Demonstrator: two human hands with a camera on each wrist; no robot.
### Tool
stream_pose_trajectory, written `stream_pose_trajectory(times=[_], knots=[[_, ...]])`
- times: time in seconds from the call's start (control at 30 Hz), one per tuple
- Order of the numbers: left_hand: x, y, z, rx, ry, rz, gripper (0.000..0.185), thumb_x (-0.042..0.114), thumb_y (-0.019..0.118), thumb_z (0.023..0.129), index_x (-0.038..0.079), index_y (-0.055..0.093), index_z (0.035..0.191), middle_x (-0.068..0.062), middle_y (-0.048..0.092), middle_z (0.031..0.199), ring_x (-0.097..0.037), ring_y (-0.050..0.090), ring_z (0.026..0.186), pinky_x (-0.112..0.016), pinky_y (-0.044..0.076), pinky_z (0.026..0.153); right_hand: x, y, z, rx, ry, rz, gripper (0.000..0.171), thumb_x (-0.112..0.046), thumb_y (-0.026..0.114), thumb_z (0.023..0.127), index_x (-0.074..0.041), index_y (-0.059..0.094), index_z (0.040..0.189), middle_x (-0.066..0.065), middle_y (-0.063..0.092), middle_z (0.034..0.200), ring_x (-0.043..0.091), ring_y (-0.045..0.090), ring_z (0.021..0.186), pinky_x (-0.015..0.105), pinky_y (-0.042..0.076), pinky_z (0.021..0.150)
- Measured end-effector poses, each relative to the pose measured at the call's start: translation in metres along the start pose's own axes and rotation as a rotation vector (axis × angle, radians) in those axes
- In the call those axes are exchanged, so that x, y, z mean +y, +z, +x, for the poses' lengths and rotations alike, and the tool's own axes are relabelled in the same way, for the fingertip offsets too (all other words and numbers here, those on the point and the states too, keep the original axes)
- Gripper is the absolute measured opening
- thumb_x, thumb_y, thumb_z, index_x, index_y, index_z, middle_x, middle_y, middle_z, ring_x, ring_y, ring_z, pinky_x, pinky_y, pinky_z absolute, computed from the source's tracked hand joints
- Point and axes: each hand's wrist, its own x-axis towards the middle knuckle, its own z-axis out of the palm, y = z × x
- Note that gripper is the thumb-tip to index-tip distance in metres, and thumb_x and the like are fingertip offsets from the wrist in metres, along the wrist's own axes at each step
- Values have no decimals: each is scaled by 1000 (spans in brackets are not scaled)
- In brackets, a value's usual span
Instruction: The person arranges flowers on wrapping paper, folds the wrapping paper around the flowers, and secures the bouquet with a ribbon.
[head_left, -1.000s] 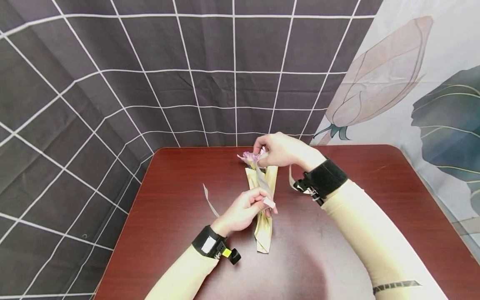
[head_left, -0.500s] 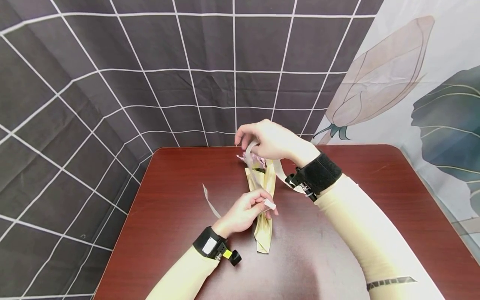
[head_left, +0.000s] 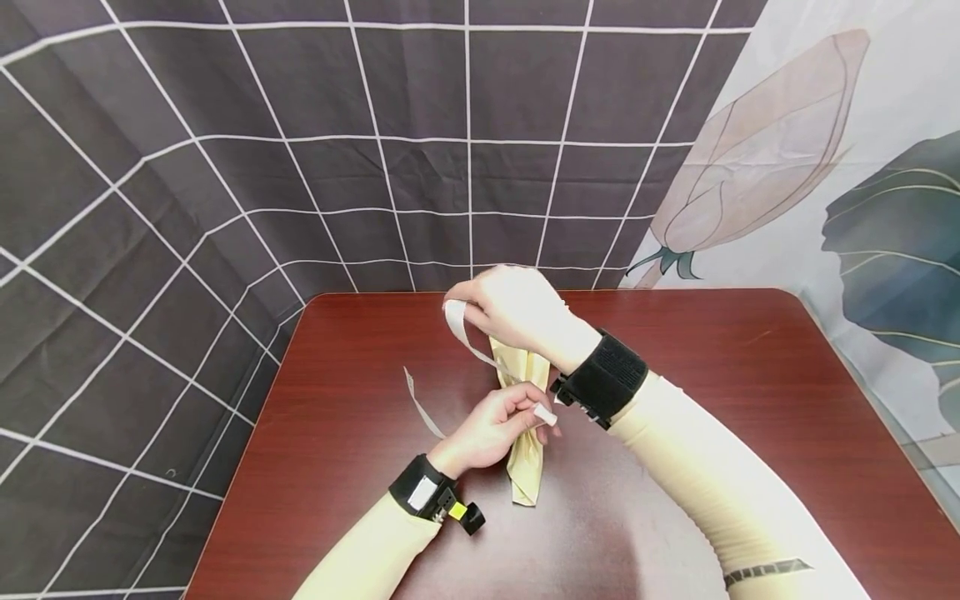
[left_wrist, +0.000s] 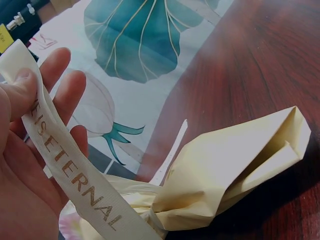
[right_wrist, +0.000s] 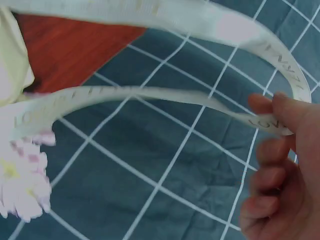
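A slim bouquet in pale yellow wrapping paper (head_left: pixel 527 475) lies on the table, gathered in at its middle. Its pink-white flowers (right_wrist: pixel 22 185) show in the right wrist view; my right hand hides them in the head view. My left hand (head_left: pixel 495 425), over the gathered part, pinches a folded end of the cream lettered ribbon (left_wrist: pixel 75 175) between thumb and fingers. Above the bouquet's top, my right hand (head_left: pixel 517 307) pinches another stretch of the ribbon (right_wrist: pixel 125 95), which bends in a loop at its fingertips. Whether the ribbon is knotted is hidden.
A ribbon tail (head_left: pixel 422 404) sticks out left of my left wrist. The reddish-brown table (head_left: pixel 352 358) meets a dark grid-patterned cloth (head_left: pixel 420 183) at the back. A flower-printed cloth (head_left: pixel 765 167) hangs on the right.
My right hand rises from the flowers, then moves left and down, drawing its ribbon length to the left. The left hand stays nearly still, holding the folded ribbon.
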Motion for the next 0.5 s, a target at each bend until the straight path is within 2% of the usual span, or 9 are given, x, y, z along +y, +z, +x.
stream_pose_trajectory(times=[0.07, 0.13, 0.23, 0.37, 0.47, 0.5], knots=[[-8, -1, -1, 5, -25, 3, 10, -2, 46, 97, 0, 55, 100, -28, 66, 89, -46, 61, 72, -59, 49, 66, -4, 5, 1, -78, -24, 75, 33, -11, 50, 89, -31, 71, 105, -15, 67, 91, 9, 62, 85, 31, 51, 69], [-15, -1, -3, 12, -54, 8, 10, 0, 45, 98, 1, 55, 101, -26, 67, 91, -45, 62, 73, -56, 51, 66, -8, 11, 2, -150, -94, 172, 37, -6, 47, 88, -28, 70, 107, -14, 67, 98, 6, 61, 92, 28, 49, 79], [-19, -1, -5, 18, -88, 49, 10, 4, 46, 98, 5, 56, 101, -21, 69, 92, -38, 64, 75, -51, 53, 65, -17, 16, 1, -233, -238, 308, 39, -3, 45, 88, -21, 70, 112, -14, 65, 112, 4, 54, 111, 21, 39, 97], [-23, 1, -6, -7, -96, 107, 16, 5, 43, 99, 8, 57, 107, -13, 70, 94, -31, 66, 81, -43, 55, 70, -36, 18, -1, -345, -368, 417, 39, -9, 47, 86, -21, 68, 116, -15, 62, 118, 5, 48, 120, 19, 33, 103], [-26, 0, -8, 2, -142, 273, 19, 8, 41, 99, 9, 59, 106, -6, 68, 96, -20, 64, 87, -32, 52, 80, -53, 16, -3, -474, -429, 488, 38, -12, 52, 83, -24, 69, 114, -17, 61, 119, 1, 45, 122, 16, 31, 103], [-26, 0, -8, 5, -150, 302, 20, 7, 41, 98, 9, 60, 106, -6, 68, 96, -19, 64, 87, -30, 51, 81, -59, 14, -5, -520, -435, 504, 36, -14, 53, 82, -27, 70, 112, -19, 60, 120, 0, 44, 121, 16, 30, 102]])
